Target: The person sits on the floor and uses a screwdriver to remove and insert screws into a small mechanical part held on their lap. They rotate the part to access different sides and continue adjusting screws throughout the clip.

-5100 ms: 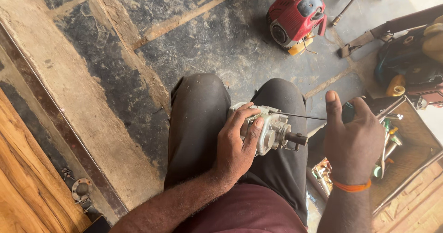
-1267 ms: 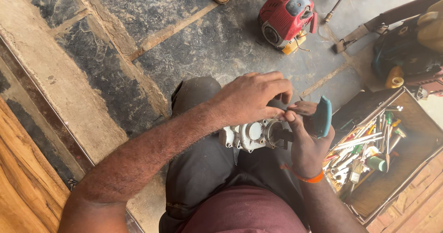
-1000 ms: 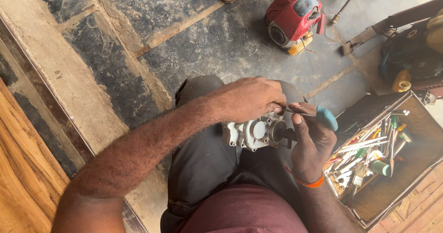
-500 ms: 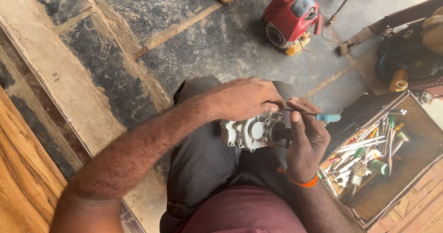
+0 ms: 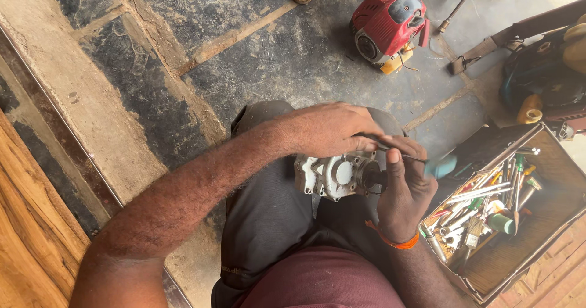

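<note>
Just right of the frame's centre, a grey metal engine casing [image 5: 336, 175] rests on the person's lap, with the left hand [image 5: 329, 129] curled over its top edge, fingers bent and closed on the upper right corner of the casing. The right hand [image 5: 404, 189] sits against the casing's right end, its fingers pinched shut around a thin screwdriver [image 5: 421, 160] with a blurred teal handle that points right. An open toolbox [image 5: 537, 222] lies at lower right, a red engine [image 5: 389, 22] at the top.
</note>
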Demonstrator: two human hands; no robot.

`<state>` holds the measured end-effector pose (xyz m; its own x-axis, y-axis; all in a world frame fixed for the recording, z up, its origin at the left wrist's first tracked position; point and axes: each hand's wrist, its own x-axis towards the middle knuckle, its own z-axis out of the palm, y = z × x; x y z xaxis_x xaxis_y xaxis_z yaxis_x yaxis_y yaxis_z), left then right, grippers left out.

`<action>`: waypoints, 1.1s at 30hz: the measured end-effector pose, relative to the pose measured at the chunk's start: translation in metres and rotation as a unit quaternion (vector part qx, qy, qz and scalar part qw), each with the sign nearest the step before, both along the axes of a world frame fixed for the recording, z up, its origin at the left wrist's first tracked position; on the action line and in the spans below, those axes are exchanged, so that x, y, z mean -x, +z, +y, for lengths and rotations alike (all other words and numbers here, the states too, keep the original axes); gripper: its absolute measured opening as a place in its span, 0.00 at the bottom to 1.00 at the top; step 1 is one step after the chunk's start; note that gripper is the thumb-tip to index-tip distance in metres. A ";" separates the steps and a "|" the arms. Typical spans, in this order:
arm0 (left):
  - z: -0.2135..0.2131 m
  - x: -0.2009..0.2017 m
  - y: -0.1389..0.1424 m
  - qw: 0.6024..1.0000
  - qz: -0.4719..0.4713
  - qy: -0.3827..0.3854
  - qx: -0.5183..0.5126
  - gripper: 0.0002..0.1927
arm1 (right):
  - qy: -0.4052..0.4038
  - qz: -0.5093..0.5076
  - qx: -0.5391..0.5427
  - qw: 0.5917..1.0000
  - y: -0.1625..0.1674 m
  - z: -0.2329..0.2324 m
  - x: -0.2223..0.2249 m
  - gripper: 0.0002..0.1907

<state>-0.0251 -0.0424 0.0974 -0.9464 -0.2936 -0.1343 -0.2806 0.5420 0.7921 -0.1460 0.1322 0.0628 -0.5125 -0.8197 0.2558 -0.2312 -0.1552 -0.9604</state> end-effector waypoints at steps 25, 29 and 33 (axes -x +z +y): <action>-0.007 0.008 -0.003 1.000 0.007 0.009 0.016 0.19 | 0.005 0.010 -0.024 1.000 0.011 -0.011 -0.003 0.15; -0.010 0.003 0.001 1.000 0.002 0.008 -0.002 0.20 | -0.015 0.045 -0.044 0.998 0.004 -0.003 0.003 0.18; -0.016 -0.007 0.002 0.997 -0.039 0.002 0.063 0.14 | -0.033 -0.066 -0.030 0.997 0.002 0.000 0.007 0.19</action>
<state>-0.0185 -0.0588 0.0996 -0.9331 -0.3169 -0.1700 -0.3418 0.6347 0.6931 -0.1530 0.1318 0.0649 -0.5910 -0.7953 0.1349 -0.1106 -0.0858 -0.9902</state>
